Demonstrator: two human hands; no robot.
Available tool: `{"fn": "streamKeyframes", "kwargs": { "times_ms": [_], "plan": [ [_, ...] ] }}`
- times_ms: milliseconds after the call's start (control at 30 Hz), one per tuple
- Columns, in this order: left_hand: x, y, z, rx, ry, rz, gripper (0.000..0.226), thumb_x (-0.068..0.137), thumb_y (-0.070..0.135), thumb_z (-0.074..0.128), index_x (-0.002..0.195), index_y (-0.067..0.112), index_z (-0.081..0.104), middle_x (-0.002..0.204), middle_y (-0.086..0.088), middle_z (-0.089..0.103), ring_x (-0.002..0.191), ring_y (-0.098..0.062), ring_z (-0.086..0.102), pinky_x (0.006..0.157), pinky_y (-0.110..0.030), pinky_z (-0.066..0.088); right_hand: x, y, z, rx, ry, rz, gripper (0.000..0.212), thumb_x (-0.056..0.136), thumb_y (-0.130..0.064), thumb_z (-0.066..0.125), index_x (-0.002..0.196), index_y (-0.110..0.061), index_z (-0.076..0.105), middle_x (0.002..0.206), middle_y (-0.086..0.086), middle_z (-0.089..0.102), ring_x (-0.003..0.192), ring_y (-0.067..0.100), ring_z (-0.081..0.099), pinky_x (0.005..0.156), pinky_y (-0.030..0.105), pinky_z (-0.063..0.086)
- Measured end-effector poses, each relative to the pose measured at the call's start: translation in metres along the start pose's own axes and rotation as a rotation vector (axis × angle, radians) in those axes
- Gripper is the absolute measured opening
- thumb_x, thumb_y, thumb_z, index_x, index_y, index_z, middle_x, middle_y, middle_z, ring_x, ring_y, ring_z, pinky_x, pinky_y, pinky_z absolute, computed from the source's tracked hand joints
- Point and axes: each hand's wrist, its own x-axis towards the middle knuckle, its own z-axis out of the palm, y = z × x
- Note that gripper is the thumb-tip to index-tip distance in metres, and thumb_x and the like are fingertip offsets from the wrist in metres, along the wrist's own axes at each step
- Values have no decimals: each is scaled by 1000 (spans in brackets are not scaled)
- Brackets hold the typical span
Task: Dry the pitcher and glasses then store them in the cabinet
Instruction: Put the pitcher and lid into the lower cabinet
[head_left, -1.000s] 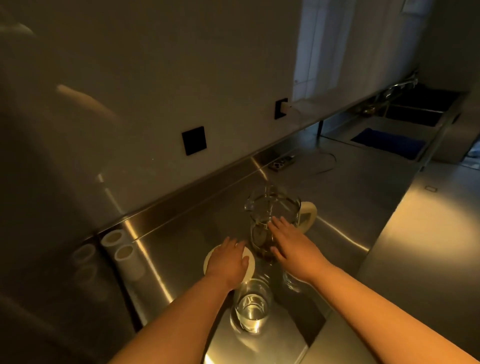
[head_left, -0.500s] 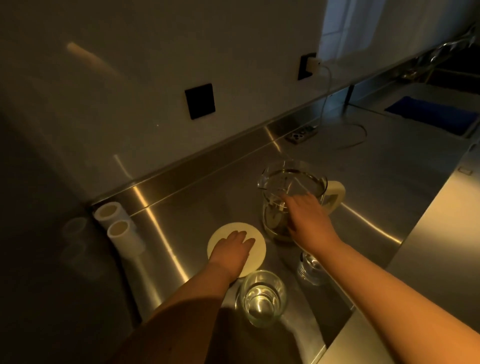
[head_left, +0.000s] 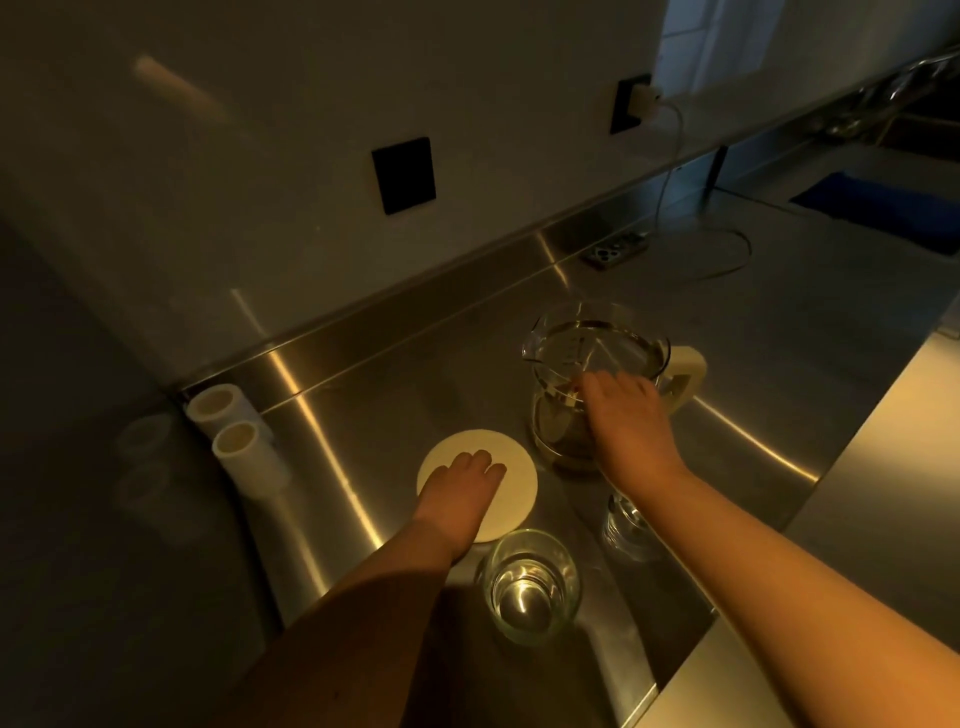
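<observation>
Glass pitcher (head_left: 582, 384) upright on the steel counter (head_left: 779, 332), cream handle (head_left: 683, 374) turned to the right, spout to the left. Right hand (head_left: 626, 421) over the near rim, fingers reaching down onto the glass wall; half a second ago a little lower on the body, a second ago just short of the rim, so creeping up toward a hold. Whether anything is truly gripped, impossible to tell. Left hand (head_left: 462, 488) laid flat, fingers straight, on the round cream lid (head_left: 511, 483) just left of the pitcher; same spot as before. One glass (head_left: 530, 584) upright near the bottom, just beside the lid; a second glass (head_left: 628, 527) half hidden beneath the right forearm. Two white tubes (head_left: 239, 436) lying against the left wall, well apart from all this. No cloth in either hand; a blue one (head_left: 878, 208) far off to the right. Probably still gathering pieces, with drying not yet begun.
</observation>
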Motion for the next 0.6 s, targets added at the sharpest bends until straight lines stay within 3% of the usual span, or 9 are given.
{"fn": "streamKeyframes", "kwargs": {
  "times_ms": [100,267,433,600],
  "plan": [
    [1,-2,6,-8,-32,-47,79,84,12,63,147,19,16,151,-9,20,136,-29,24,102,-43,36,0,0,1,-11,-6,9,45,76,-10,70,115,-17,50,110,4,58,104,23,51,98,35,31],
    [7,0,8,-28,-81,-49,81,84,12,63,148,20,14,154,-11,13,139,-31,20,102,-45,37,1,2,2,-11,-12,20,46,74,-12,71,114,-19,50,108,2,58,103,22,52,98,35,31],
    [14,2,7,-60,-108,-57,68,89,13,56,146,19,20,153,-14,15,136,-33,23,101,-47,37,5,2,3,14,1,41,30,82,-17,65,108,-21,51,102,0,61,97,21,54,92,35,35],
    [19,3,8,-86,-100,-82,70,86,14,61,144,19,24,148,-12,23,133,-31,27,100,-45,39,12,7,3,20,-11,42,16,89,-25,56,104,-21,55,99,0,63,94,21,56,90,36,39]
  ]
}}
